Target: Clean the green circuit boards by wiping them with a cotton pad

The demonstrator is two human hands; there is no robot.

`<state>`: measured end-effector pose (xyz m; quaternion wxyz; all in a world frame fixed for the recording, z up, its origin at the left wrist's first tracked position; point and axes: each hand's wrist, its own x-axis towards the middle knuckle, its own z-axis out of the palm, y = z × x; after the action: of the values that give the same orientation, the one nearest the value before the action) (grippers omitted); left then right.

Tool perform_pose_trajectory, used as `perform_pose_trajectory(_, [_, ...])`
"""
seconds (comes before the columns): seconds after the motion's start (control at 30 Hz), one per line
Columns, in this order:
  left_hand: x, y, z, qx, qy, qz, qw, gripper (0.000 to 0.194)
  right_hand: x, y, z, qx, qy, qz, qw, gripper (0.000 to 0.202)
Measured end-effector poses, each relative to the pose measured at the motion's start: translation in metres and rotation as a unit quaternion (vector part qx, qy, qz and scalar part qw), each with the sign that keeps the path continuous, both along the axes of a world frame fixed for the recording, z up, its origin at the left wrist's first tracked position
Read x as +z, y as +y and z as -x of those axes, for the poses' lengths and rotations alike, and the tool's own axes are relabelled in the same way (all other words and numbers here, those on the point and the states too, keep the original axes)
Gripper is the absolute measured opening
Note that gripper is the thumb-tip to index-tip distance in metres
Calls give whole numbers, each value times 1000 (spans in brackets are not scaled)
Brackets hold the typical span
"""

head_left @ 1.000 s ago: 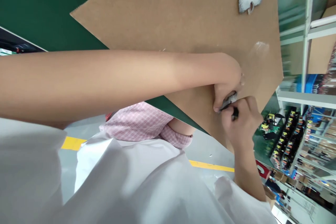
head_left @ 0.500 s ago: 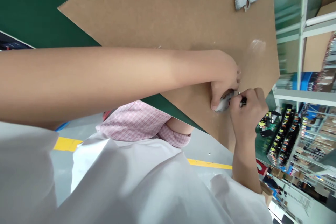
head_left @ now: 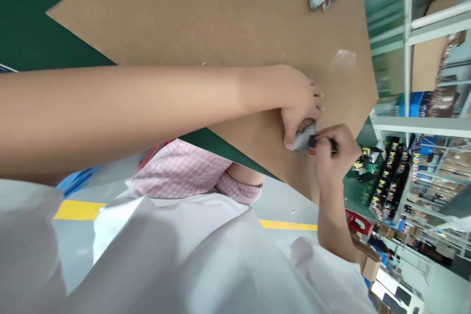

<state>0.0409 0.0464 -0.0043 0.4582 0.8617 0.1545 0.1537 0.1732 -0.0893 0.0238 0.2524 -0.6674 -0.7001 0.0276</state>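
A left hand (head_left: 300, 103) pins a small grey piece (head_left: 303, 139) to the cardboard sheet (head_left: 221, 19) while the right hand (head_left: 333, 154) grips a dark tool (head_left: 324, 143) against it; steady pressure and short strokes likely serve best.

Matt, rough brown cardboard sheet (head_left: 221, 24), dull grey metal piece (head_left: 304, 138), smooth green tabletop (head_left: 33, 14).

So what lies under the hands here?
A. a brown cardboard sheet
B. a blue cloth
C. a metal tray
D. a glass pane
A: both the left hand and the right hand work over a brown cardboard sheet on the green table.
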Motion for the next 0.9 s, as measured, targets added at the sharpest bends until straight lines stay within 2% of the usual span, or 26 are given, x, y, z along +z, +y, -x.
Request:
perform_pose_trajectory(0.03, [1, 0, 2, -47, 33, -35, 998, 89, 3, 1, -13, -39, 119, -30, 992, 13])
perform_pose_trajectory(0.07, [2, 0, 3, -89, 63, -71, 991, 97, 7, 3, -30, -73, 240, -68, 966, 15])
perform_pose_trajectory(0.1, [3, 0, 5, -118, 86, -103, 984, 100, 11, 3, -48, -99, 373, -71, 920, 21])
perform_pose_trajectory(0.13, [3, 1, 6, -130, 95, -124, 979, 100, 15, 1, -66, -106, 485, -25, 867, 24])
perform_pose_trajectory(0.17, [2, 1, 7, -131, 93, -133, 978, 99, 18, -2, -84, -101, 550, -7, 829, 25])
perform_pose_trajectory(0.2, [2, 2, 8, -129, 90, -135, 978, 100, 19, -6, -98, -93, 583, -8, 807, 23])
perform_pose_trajectory(0.3, [0, 5, 9, -126, 78, -124, 981, 101, 13, -21, -121, -74, 633, -40, 770, 21])
perform_pose_trajectory(0.4, [0, 7, 10, -119, 74, -116, 983, 96, -2, -31, -123, -67, 675, -57, 732, 19])
perform_pose_trajectory(0.5, [4, 7, 12, -134, 107, -151, 973, 94, -11, -31, -121, -54, 701, -75, 707, 20])
perform_pose_trajectory(0.7, [13, 8, 13, -142, 140, -193, 961, 91, -11, -27, -126, -74, 748, -121, 648, 20])
perform_pose_trajectory(0.8, [15, 9, 13, -135, 145, -206, 958, 93, -11, -26, -125, -58, 756, -141, 636, 20])
perform_pose_trajectory(0.9, [17, 10, 14, -133, 169, -210, 954, 93, -13, -23, -125, -45, 776, -129, 615, 19])
